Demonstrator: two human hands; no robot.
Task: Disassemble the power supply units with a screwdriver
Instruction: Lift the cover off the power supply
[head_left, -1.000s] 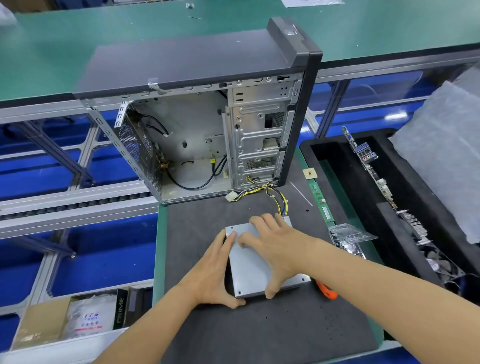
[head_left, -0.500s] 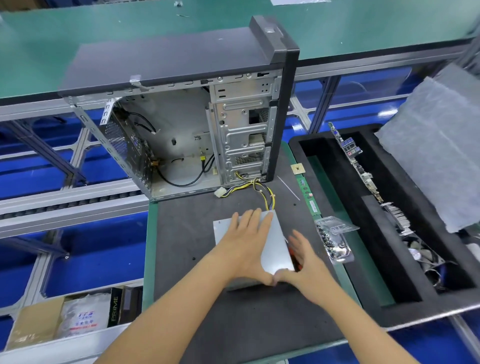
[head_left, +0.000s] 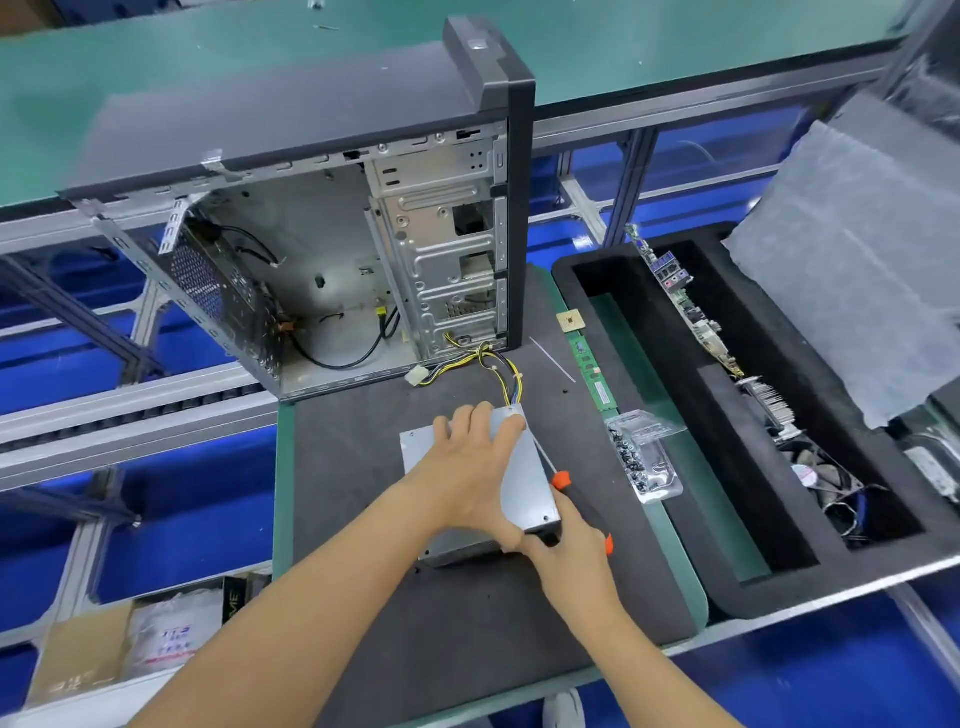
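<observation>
Two hands meet at the near right corner of the flat grey sheet-metal power supply unit (head_left: 524, 483), which lies on the dark grey felt-covered surface (head_left: 363, 467) just in front of the open grey steel computer case (head_left: 322, 260). Its long axis runs away from the person, tilted a little to the right, with the yellow-and-black cable bundle (head_left: 498, 371) leaving its far end toward the case. The left hand (head_left: 475, 467) lies spread flat on the lid, fingers straight and reaching the far edge, thumb hooked at the near corner, pressing the box down. The right hand (head_left: 569, 558) is curled round the orange-and-black-handled screwdriver (head_left: 563, 480), which lies just beside the unit's right edge, parallel to it, shaft pointing away. My judgement is that the tool must swing left and tip downward to reach a lid screw; the right hand is the nearer one.
</observation>
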